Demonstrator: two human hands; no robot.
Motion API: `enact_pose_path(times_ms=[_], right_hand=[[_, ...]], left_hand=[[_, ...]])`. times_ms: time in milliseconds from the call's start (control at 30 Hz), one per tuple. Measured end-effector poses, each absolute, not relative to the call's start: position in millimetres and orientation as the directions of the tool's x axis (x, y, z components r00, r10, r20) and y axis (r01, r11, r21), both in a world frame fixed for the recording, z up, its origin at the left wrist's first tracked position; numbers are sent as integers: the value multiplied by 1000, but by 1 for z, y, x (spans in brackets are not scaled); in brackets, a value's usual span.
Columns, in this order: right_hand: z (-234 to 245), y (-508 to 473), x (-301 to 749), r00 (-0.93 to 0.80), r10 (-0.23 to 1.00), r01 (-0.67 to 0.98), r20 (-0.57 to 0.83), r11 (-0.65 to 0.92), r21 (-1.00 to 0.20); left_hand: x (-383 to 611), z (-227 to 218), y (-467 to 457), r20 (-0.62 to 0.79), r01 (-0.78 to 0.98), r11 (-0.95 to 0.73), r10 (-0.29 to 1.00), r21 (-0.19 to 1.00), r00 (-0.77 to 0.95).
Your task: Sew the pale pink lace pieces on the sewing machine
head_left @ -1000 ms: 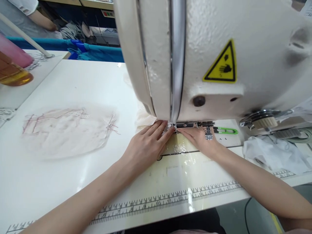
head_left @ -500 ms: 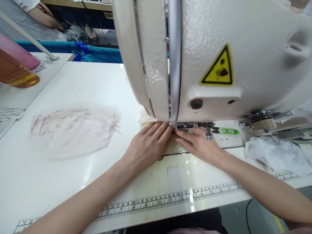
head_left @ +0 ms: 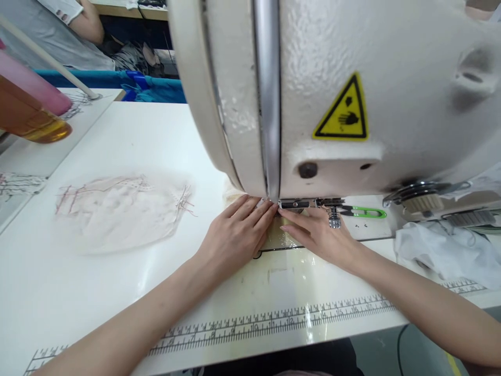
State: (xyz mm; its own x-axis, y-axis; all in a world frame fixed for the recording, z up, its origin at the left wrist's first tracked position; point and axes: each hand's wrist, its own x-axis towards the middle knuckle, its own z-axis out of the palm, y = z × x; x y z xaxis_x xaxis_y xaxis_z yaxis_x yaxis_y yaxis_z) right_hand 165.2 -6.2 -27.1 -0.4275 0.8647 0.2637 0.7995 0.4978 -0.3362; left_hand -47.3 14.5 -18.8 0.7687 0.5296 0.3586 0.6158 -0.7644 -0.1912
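Note:
Just left of the needle area, my left hand (head_left: 239, 230) lies flat with its fingers stretched forward on a pale piece of fabric (head_left: 230, 196). Most of that cloth is hidden under the hand and behind the head of the sewing machine (head_left: 329, 94). My right hand (head_left: 321, 235) rests on the machine bed to the right, fingers extended toward my left fingertips and partly covered by a metal attachment (head_left: 299, 203). Neither hand is closed around anything. Green thread snips (head_left: 366, 211) lie beyond my right wrist.
A pale fabric piece with red thread ends (head_left: 125, 214) lies on the white table at left. White cloth (head_left: 442, 250) sits at the right. A printed ruler (head_left: 254, 329) runs along the front edge. Thread cones (head_left: 35, 120) stand at far left; another person's arm (head_left: 88, 23) shows behind.
The view has shifted slightly, so the machine head appears a little further left. Both hands keep nearly the same place and pose at the needle area.

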Motion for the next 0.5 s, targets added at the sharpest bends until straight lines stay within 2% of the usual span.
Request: enact_pose_path(times_ms=[500], right_hand=[[-30,-4,163,-463,798,818,386,552,-161]], left_hand=[[-43,-18,14,338,677,-715,603,-174,723]])
